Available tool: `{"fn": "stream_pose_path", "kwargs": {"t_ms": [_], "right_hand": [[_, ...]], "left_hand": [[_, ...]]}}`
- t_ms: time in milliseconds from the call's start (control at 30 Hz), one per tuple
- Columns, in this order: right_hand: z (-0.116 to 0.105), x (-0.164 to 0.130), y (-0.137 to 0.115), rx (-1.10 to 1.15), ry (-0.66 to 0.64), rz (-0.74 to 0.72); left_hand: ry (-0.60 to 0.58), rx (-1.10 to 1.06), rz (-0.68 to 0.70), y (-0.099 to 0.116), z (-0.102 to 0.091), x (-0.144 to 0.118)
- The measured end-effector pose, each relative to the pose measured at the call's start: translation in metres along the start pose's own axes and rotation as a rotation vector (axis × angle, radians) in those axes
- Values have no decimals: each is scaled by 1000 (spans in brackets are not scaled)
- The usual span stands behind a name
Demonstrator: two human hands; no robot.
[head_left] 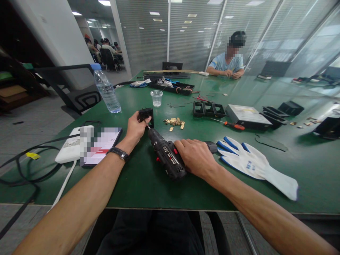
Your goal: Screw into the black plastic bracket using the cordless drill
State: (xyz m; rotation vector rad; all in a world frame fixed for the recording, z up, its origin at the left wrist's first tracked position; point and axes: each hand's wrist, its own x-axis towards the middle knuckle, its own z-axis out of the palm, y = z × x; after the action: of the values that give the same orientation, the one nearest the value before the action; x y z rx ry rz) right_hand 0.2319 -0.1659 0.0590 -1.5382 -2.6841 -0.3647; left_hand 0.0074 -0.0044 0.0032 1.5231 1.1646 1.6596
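My left hand (136, 126) grips a small black plastic frame (146, 114) and tilts it up off the green table. In my right hand (195, 156) is a black cordless drill (170, 156) with red details, its fingers closed round the handle. The drill lies on its side, and its bit points away from me to the frame; whether the bit touches a screw there I cannot tell. Just right of the frame, a small heap of brass-coloured metal pieces (175, 122) lies on the table. Behind it stands a clear plastic cup (156, 98).
A white-and-blue work glove (247, 161) lies right of the drill. Beyond it are an orange-handled screwdriver (233, 125), a black three-bay frame (208, 109) and a white-topped box (248, 115). At left are a water bottle (107, 90), phone (102, 145) and cables. A person (228, 62) sits opposite.
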Motion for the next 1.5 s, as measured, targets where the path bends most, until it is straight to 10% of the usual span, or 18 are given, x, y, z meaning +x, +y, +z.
{"fn": "stream_pose_path", "kwargs": {"t_ms": [1500], "right_hand": [[-1,-1,-1,-15,18,6]], "left_hand": [[-6,-7,-7,0,0,0]]}}
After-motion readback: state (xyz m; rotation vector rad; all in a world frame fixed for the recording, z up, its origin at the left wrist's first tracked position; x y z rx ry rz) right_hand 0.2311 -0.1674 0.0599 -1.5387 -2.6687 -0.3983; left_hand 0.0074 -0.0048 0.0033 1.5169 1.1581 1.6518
